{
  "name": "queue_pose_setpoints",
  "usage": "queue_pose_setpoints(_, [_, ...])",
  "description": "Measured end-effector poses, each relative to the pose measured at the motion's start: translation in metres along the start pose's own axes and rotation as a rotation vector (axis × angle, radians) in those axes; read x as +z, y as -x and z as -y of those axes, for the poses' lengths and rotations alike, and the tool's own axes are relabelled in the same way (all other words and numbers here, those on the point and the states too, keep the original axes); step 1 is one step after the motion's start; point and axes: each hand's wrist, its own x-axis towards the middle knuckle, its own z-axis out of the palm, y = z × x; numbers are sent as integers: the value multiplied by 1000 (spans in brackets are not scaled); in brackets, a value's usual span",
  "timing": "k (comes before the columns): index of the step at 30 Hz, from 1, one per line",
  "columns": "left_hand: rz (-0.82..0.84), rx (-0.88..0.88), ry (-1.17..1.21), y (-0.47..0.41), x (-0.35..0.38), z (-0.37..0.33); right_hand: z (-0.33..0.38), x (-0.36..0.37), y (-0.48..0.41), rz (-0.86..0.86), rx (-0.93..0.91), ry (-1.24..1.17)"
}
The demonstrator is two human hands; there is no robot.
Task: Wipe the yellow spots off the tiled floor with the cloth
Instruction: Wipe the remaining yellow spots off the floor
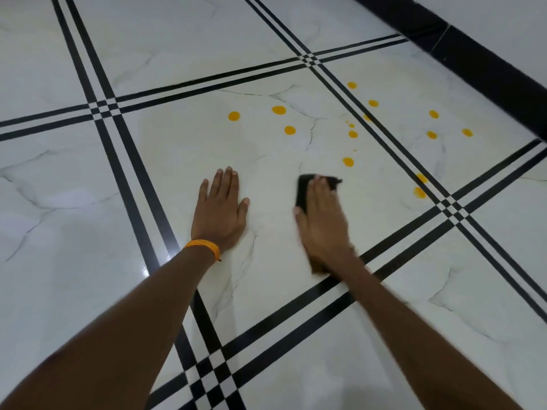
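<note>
My right hand (321,218) presses flat on a dark cloth (303,190) on the white tiled floor (177,149); the cloth shows at my fingertips and again under my wrist. The hand is blurred. Several yellow spots lie beyond it: one (348,161) just ahead of the cloth, a group (278,110) further out on the same tile, and more (432,134) on the tile to the right. My left hand (220,210) rests flat on the floor, fingers apart, holding nothing, with an orange band (204,247) on its wrist.
Black double stripes (103,108) cross the marble-look tiles in a grid. A black skirting (473,63) runs along the wall at the top right.
</note>
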Motion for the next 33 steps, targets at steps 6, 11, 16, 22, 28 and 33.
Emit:
queue_pose_setpoints(6, [-24, -21, -21, -1, 1, -2, -65, -17, -18, -22, 99, 19])
queue_pose_setpoints(11, [-21, -11, 6, -1, 4, 0, 4, 5, -100, -67, 103, -6])
queue_pose_setpoints(16, [2, -14, -14, 1, 1, -2, -15, -1, -4, 56, -236, -37])
queue_pose_setpoints(22, [59, -43, 18, 0, -6, -6, -37, -16, -125, 45, 42, 9])
queue_pose_setpoints(28, [82, -58, 36, 3, -10, -4, -30, -11, -99, 121, -166, -39])
queue_pose_setpoints(33, [43, -37, 34, 0, -6, -3, -37, -15, -116, 172, -196, -96])
